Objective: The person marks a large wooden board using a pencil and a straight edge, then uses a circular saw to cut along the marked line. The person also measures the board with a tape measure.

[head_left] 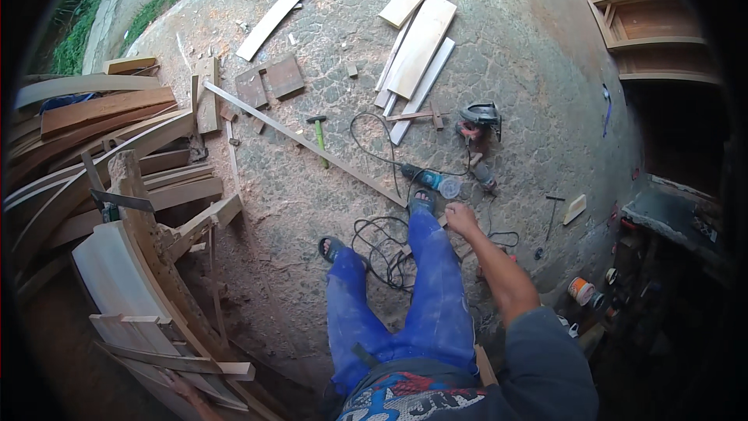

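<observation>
Wood panel (117,261), just one, is far left. One left hand (185,388) is by its low end, fingers too dark to tell. Next: one hammer (320,142), one blue power tool (421,177), one right hand (461,219), fingers curled, grip hidden.

cracked grey concrete floor (538,54), dusty; green grass (87,35) upper left; wooden shelving (653,42) upper right; daylight.

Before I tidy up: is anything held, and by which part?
Cannot be told: neither the right hand nor the shadowed left hand shows its grip clearly.

Downward fisheye view from head height
</observation>
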Tool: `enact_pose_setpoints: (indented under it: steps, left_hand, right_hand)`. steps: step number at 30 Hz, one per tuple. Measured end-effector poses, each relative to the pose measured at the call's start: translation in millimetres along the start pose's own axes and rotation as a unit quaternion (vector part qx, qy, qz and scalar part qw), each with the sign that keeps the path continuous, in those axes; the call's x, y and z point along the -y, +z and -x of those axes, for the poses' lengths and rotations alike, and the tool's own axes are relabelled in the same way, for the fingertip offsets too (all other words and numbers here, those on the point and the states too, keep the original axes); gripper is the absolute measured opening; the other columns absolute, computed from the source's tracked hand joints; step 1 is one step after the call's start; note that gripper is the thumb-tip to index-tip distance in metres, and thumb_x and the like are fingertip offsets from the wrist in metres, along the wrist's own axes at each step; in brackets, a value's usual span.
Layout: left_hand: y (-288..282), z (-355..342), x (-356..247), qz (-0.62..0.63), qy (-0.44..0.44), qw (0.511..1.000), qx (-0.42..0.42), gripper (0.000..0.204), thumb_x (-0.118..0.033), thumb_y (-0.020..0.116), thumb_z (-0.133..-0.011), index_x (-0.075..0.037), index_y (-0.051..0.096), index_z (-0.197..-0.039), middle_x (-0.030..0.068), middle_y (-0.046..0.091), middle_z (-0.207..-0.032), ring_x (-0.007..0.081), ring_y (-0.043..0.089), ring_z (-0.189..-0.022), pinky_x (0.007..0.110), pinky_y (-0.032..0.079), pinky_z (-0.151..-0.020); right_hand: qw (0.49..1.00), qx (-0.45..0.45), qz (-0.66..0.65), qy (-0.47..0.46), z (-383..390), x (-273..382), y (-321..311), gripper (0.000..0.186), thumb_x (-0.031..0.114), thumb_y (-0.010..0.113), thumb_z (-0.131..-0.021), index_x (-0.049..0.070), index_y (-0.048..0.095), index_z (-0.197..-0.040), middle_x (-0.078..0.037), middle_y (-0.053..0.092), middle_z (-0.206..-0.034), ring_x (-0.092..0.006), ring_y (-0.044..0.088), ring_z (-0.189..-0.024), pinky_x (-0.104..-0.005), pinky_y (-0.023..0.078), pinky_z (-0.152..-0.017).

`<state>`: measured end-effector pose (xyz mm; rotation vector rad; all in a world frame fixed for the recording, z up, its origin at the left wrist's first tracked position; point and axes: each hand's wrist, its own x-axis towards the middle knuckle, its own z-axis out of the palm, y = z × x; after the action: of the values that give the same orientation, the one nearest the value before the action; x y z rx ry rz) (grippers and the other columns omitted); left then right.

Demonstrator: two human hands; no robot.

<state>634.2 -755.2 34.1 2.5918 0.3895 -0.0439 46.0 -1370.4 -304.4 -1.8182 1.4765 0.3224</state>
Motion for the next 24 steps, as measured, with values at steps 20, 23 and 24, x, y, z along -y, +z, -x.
enact_pose_setpoints:
  steps: [20, 23, 24]
  left_hand:
    - [161.6, -66.4, -57.8, -0.135, 0.011, 0.99, -0.038, 0.064, -0.039, 0.043, -0.106, 0.001, 0.034, -0.154, 0.0247, 0.047, -0.149, 0.0356, 0.05, -0.132, 0.04, 0.04, -0.107]
    - [162.9, -65.3, -70.2, -0.148, 0.017, 0.988, -0.038, 0.063, -0.038, 0.043, -0.105, 0.001, 0.034, -0.154, 0.0247, 0.046, -0.149, 0.0354, 0.048, -0.134, 0.04, 0.039, -0.109]
    - [166.8, -64.8, -72.0, -0.151, 0.019, 0.988, -0.037, 0.063, -0.038, 0.043, -0.105, 0.002, 0.034, -0.154, 0.0246, 0.046, -0.15, 0.0353, 0.048, -0.134, 0.04, 0.038, -0.109]
  right_hand:
    - [0.917, -0.025, 0.391, 0.071, -447.3, -205.7, 33.6, 0.034, 0.02, 0.041, -0.099, 0.005, 0.05, -0.128, -0.023, 0.063, -0.121, -0.0415, 0.065, -0.112, -0.0537, 0.055, -0.09]
    - [0.921, 0.021, 0.374, 0.107, -442.7, -194.1, 27.6, 0.037, 0.02, 0.041, -0.099, 0.009, 0.046, -0.135, -0.024, 0.063, -0.123, -0.0424, 0.065, -0.111, -0.0575, 0.051, -0.093]
    - [0.924, 0.017, 0.368, 0.106, -430.8, -190.8, 23.2, 0.038, 0.02, 0.041, -0.099, 0.011, 0.045, -0.136, -0.024, 0.063, -0.123, -0.0427, 0.066, -0.11, -0.059, 0.049, -0.094]
